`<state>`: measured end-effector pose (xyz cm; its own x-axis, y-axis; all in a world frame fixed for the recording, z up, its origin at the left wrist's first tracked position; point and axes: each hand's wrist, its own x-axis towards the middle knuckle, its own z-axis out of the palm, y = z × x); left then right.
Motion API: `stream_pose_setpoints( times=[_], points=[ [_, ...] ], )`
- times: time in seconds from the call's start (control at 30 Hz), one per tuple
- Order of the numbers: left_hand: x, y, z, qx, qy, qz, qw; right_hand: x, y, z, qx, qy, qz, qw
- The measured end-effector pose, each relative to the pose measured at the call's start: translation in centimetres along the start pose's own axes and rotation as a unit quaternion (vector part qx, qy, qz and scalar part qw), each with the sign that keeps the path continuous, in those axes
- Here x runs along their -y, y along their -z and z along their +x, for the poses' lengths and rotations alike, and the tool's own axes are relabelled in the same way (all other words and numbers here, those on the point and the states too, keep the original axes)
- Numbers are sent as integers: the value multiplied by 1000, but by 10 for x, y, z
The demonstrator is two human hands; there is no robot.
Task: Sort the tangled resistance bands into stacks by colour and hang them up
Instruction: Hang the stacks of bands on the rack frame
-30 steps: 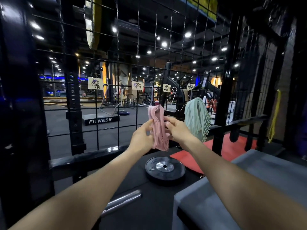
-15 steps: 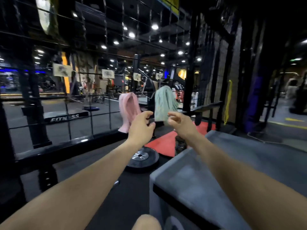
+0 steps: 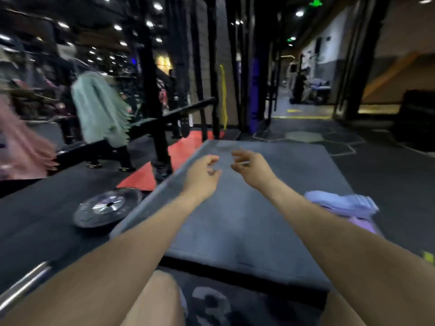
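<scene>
Well apart, both hands [image 3: 226, 170] hover empty; purple bands [image 3: 341, 204] lie right.

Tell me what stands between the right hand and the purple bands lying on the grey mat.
Nothing visible does. The right hand hangs empty over the grey mat, and the purple bands lie at the mat's right edge, beside the right forearm. Only bare mat lies between them. The left hand is also empty.

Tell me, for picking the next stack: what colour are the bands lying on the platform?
Lilac bands, head view.
</scene>
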<state>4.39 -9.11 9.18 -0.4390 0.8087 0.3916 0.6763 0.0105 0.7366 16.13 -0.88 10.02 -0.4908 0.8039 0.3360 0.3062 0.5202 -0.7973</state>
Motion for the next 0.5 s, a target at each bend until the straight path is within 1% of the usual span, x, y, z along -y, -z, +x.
stream_pose_setpoints(
  times=[0.23, 0.5],
  points=[
    [-4, -119, 9, 94, -1, -24, 995, -105, 61, -8, -60, -77, -21, 995],
    [-6, -217, 19, 167, 14, -30, 985, -190, 122, -18, -109, -152, -107, 977]
  ],
)
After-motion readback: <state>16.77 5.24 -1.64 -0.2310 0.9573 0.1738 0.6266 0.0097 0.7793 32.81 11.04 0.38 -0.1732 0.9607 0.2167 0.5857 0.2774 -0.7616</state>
